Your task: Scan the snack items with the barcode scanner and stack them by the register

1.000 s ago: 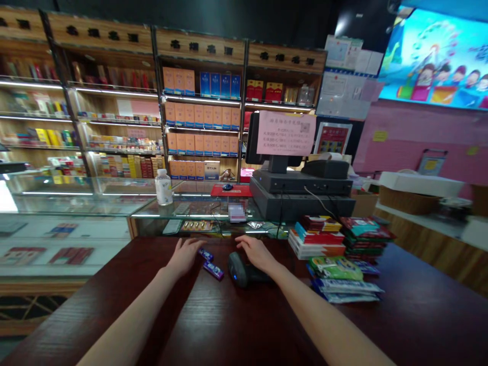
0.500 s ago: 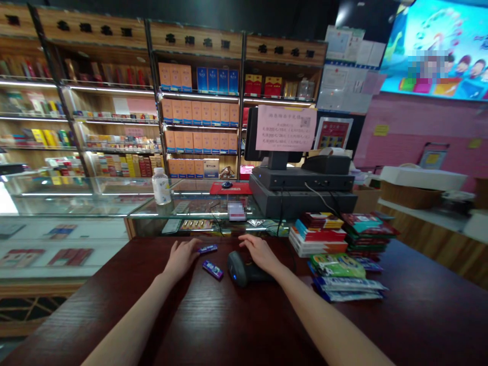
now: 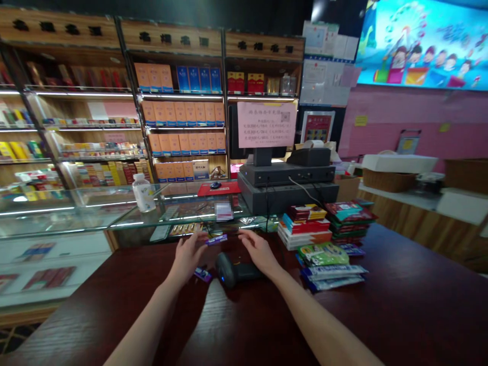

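My left hand [image 3: 188, 256] pinches the near end of a small purple candy pack [image 3: 217, 239], raised over the dark wooden counter [image 3: 213, 335]. Beneath that hand lies a second purple candy pack [image 3: 203, 275], partly covered by it. A black barcode scanner [image 3: 229, 271] rests on its side, a blue light on its head. My right hand [image 3: 260, 251] hovers beside and above the scanner's handle, fingers loosely extended toward the held pack. Nothing shows in its grasp, and a gap separates its fingertips from the pack.
Right of my hands stand stacked boxes [image 3: 305, 234], dark red packets [image 3: 351, 218], a green packet [image 3: 323, 253] and blue-white packets [image 3: 333, 277]. Behind are a cash register [image 3: 285, 195], a glass display case [image 3: 183, 206] and a white bottle [image 3: 144, 193].
My left hand has lifted the farther purple pack and brought it rightward. My right hand stays near the scanner. The view has turned slightly right.
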